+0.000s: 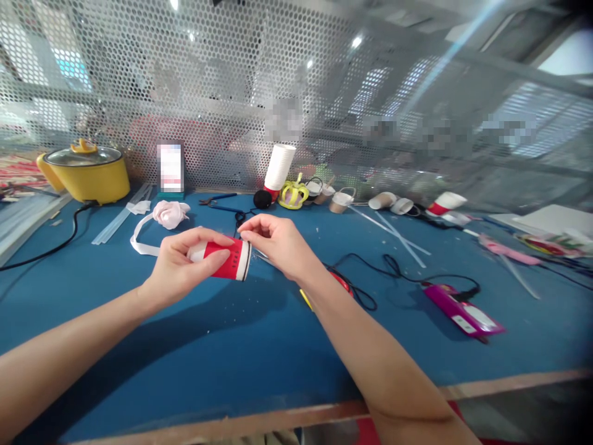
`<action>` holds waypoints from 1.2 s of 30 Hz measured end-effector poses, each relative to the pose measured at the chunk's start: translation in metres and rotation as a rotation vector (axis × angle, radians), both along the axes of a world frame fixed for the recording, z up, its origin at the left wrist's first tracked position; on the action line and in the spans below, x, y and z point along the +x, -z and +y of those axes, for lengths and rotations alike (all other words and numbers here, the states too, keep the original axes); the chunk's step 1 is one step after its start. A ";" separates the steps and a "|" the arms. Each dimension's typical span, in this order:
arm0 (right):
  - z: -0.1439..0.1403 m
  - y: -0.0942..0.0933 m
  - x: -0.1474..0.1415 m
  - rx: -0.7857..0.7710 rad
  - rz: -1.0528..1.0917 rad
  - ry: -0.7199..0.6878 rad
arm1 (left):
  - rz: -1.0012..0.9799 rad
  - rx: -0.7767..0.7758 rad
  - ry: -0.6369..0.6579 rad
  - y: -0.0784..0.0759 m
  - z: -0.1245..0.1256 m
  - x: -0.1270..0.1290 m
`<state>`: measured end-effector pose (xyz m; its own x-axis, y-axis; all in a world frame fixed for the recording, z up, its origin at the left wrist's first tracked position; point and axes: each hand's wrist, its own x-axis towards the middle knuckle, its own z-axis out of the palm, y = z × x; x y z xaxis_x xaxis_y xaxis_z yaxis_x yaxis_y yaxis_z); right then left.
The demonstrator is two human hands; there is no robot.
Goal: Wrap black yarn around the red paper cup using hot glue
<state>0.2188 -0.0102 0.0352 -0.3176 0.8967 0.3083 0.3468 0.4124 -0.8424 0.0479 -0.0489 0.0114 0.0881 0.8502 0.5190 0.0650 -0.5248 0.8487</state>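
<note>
My left hand [183,259] is wrapped round a red and white paper cup [227,259], which lies tilted on its side above the table with its rim end toward the right. A thin dark line runs round the cup near that end. Just beside the rim, my right hand [273,241] has thumb and forefinger pinched together. Whatever sits between those fingertips is too small to make out. Behind the hands, a white ribbon rose [170,214] with a ribbon tail lies on the blue table [259,364].
A yellow electric pot [92,176] stands back left, near a propped phone [170,167]. Stacked paper cups [280,167], a yellow crown-like basket [293,193] and small cup baskets [341,201] line the mesh. Clear glue sticks [393,230] and a purple power strip [463,312] lie right, with black cable.
</note>
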 end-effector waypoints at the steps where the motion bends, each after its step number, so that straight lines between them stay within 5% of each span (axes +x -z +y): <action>1: 0.000 0.000 0.000 0.000 -0.007 0.002 | 0.029 0.037 -0.010 0.000 0.000 0.000; 8: 0.006 -0.007 0.012 0.063 -0.073 0.168 | 0.219 0.354 -0.088 0.000 -0.002 -0.002; 15: -0.015 -0.008 0.021 -0.532 0.160 -0.114 | 0.226 0.440 -0.014 0.006 0.000 0.001; 21: -0.019 0.012 0.019 -0.690 0.479 -0.024 | 0.311 0.325 0.187 0.017 0.003 0.002; 28: -0.027 0.022 0.018 -0.500 0.303 0.032 | -0.022 -0.278 0.229 0.021 0.011 0.007; 33: -0.029 0.023 0.020 -0.112 0.067 0.179 | -0.112 -0.315 0.224 0.018 0.011 0.009; 36: -0.028 0.024 0.019 0.077 0.005 0.148 | -0.088 -0.287 0.254 0.016 0.009 0.009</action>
<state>0.2382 -0.0387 0.0115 -0.1818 0.9073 0.3791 0.4047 0.4204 -0.8121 0.0567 -0.0403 -0.0044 0.2796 0.9190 0.2778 -0.1161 -0.2549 0.9600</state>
